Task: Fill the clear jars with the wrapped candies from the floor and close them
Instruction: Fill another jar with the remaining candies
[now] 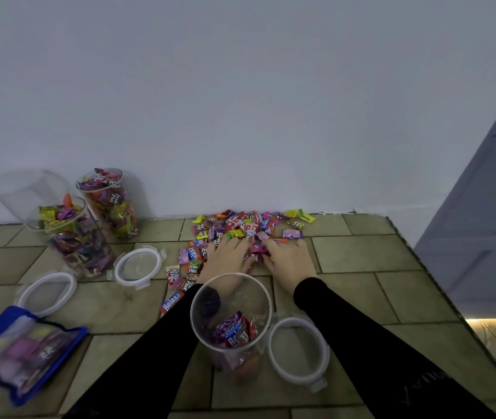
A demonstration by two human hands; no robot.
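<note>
A heap of wrapped candies [249, 226] lies on the tiled floor by the wall. My left hand [228, 258] and my right hand [290, 261] rest palm down on its near edge, fingers curled around a few candies [257, 254] between them. In front of my arms stands an open clear jar [231, 322] with some candies at its bottom. Its lid [299, 352] lies to its right. Two candy-filled open jars [79, 237] [110, 204] and an empty jar [29, 189] stand at the left by the wall.
Two more clear lids [138, 264] [47, 293] lie on the floor near the full jars. A blue-edged zip pouch [20, 349] lies at the lower left. A grey door [482, 237] stands at the right, past the raised floor's edge.
</note>
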